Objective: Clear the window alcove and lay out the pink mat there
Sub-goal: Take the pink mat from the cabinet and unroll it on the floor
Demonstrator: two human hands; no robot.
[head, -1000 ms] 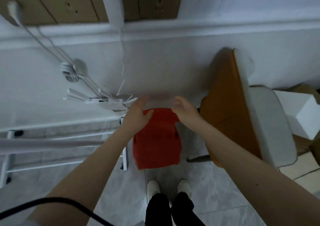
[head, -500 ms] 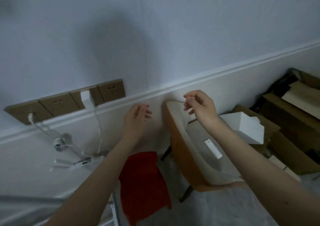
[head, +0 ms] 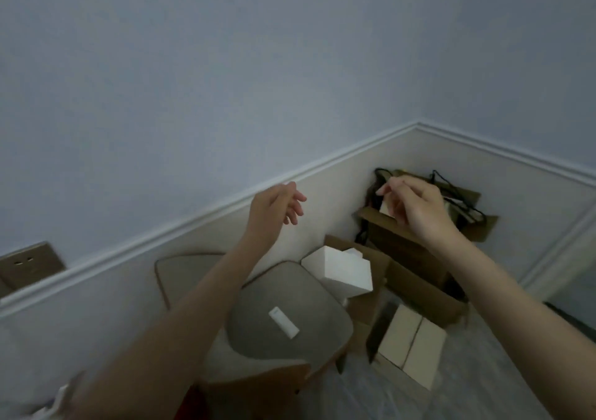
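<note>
Both hands are raised in front of the wall. Left hand point(head: 275, 205): fingers loosely curled and apart, holding nothing. Right hand point(head: 411, 208): thumb and forefinger pinched together; whether they hold anything cannot be told. The pink mat is out of view. Below stand a chair point(head: 290, 332) carrying a small white stick-shaped object point(head: 283, 322), a white box point(head: 342, 271) and cardboard boxes point(head: 416, 277).

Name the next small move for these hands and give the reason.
Probably lower both hands and turn away from this corner: the left hand and right hand hang raised and seem to hold nothing, and only a chair and cardboard boxes show here, no mat.
</note>
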